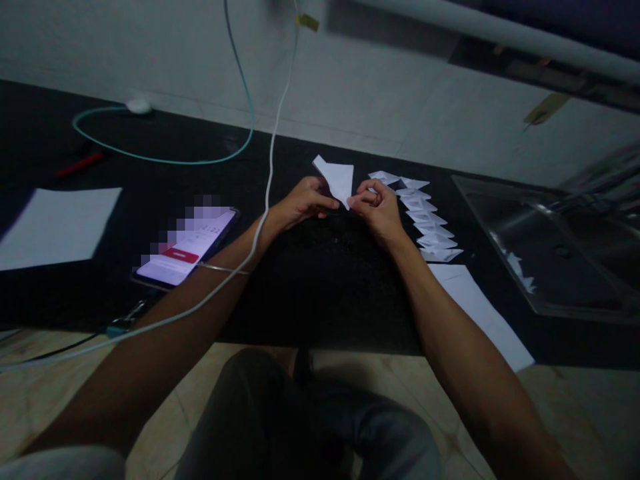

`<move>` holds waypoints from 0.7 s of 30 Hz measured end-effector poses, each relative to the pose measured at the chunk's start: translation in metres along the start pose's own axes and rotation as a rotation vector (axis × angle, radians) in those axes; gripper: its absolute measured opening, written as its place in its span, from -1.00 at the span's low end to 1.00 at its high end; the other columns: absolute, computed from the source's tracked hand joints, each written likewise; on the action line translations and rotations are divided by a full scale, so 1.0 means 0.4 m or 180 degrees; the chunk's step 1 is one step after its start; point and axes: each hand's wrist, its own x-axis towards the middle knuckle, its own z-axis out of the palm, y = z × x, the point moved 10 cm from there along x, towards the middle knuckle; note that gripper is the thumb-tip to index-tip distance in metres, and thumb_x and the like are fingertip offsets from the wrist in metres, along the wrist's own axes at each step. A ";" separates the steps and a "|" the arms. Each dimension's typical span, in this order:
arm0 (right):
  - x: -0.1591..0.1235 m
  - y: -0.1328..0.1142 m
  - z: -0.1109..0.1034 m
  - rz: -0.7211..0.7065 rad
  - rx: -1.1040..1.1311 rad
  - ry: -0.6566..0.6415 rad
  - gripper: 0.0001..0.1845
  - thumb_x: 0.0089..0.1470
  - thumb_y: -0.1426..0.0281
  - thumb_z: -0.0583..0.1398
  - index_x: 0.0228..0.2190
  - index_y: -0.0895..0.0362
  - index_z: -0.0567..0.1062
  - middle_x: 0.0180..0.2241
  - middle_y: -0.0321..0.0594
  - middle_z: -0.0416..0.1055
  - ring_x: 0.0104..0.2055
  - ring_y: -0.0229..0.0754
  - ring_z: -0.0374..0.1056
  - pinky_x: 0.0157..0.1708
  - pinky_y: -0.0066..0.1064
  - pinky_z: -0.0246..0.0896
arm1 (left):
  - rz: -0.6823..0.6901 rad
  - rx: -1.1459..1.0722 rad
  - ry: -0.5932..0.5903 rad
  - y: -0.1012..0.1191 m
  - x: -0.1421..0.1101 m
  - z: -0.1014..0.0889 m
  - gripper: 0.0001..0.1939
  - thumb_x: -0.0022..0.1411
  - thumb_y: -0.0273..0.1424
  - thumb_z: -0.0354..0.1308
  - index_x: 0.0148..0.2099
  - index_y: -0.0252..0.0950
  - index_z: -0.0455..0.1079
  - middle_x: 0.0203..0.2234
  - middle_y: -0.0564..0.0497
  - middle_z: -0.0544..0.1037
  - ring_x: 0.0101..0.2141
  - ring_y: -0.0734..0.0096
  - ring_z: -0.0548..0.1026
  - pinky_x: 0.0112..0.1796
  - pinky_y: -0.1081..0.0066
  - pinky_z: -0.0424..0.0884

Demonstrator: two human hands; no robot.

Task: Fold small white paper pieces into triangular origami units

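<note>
Between my hands, above the dark counter, is a partly folded piece of white paper with a narrow strip sticking out at its upper left. My left hand curls round its left side, thumb and fingers closed at the edge. On the other side, my right hand pinches the paper's lower right corner. Just right of that hand stands a column of several small folded paper boats. Below them lies a sheet of white paper, partly covered by my right forearm.
A lit phone lies left of my left forearm, and a white cable hangs across that arm. Farther left are another white sheet and a red object. At right is a metal sink; a wall rises behind the counter.
</note>
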 end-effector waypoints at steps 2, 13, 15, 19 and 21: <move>0.001 0.004 0.003 0.0045 -0.0002 -0.0033 -0.60 -0.14 0.13 0.39 -0.36 -0.02 0.33 -0.53 -0.40 0.37 -0.47 -0.25 0.29 -0.41 -0.34 0.24 | 0.0037 0.0121 0.0029 0.001 0.001 0.001 -0.77 -0.09 -0.50 0.44 -0.32 -0.39 0.52 -0.56 -0.03 0.49 -0.49 0.37 0.48 -0.54 0.44 0.32; 0.001 0.010 0.028 0.0069 0.0597 -0.0267 -0.79 -0.03 0.20 0.37 -0.36 0.03 0.55 -0.45 -0.31 0.49 -0.44 -0.28 0.37 -0.35 -0.34 0.35 | 0.0442 0.0475 0.0197 0.012 0.012 -0.015 -0.68 0.02 -0.33 0.45 -0.24 -0.43 0.51 -0.45 -0.08 0.56 -0.32 0.32 0.54 -0.30 0.40 0.48; 0.001 0.012 0.030 0.0120 0.0716 -0.0287 -0.73 -0.03 0.13 0.38 -0.35 0.03 0.56 -0.42 -0.30 0.52 -0.44 -0.28 0.37 -0.36 -0.35 0.35 | 0.0542 0.0508 0.0171 0.012 0.017 -0.016 -0.65 0.03 -0.31 0.45 -0.21 -0.44 0.50 -0.42 -0.10 0.57 -0.26 0.25 0.55 -0.21 0.34 0.51; -0.003 0.008 0.032 0.0133 0.0638 -0.0312 -0.60 -0.02 -0.03 0.37 -0.36 0.02 0.54 -0.36 -0.26 0.56 -0.41 -0.28 0.39 -0.37 -0.36 0.35 | 0.0700 0.0595 0.0277 0.010 0.027 -0.031 -0.60 0.06 -0.27 0.44 -0.14 -0.44 0.48 -0.34 -0.15 0.58 -0.16 0.15 0.54 -0.12 0.24 0.51; -0.007 0.002 0.036 0.0099 0.0474 -0.0354 -0.57 -0.02 -0.07 0.36 -0.37 0.02 0.55 -0.35 -0.24 0.57 -0.40 -0.27 0.40 -0.37 -0.35 0.36 | 0.0748 0.0658 0.0300 0.011 0.028 -0.037 -0.62 0.09 -0.28 0.42 -0.15 -0.43 0.47 -0.34 -0.14 0.56 -0.16 0.15 0.54 -0.13 0.23 0.52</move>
